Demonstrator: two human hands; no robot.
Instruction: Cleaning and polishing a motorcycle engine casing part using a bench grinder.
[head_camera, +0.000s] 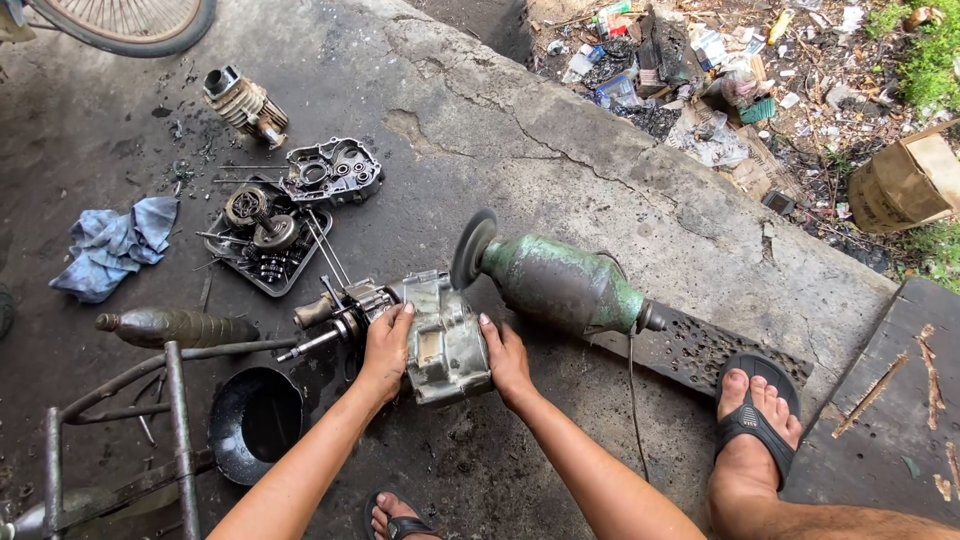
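A grey metal engine case (440, 335) with a shaft sticking out to its left sits on the oily concrete. My left hand (385, 345) grips its left side and my right hand (505, 360) grips its right side. Just behind it lies a green angle grinder (560, 282), its dark disc (472, 248) close to the case's top edge. No hand is on the grinder.
A black tray of gears (262, 240), a crankcase half (333, 172), a finned cylinder (243, 102) and a blue rag (115, 245) lie at the left. A black pan (255, 420), a dirty bottle (175, 326) and a metal frame (175, 400) are near. My sandalled foot (755, 420) rests at the right.
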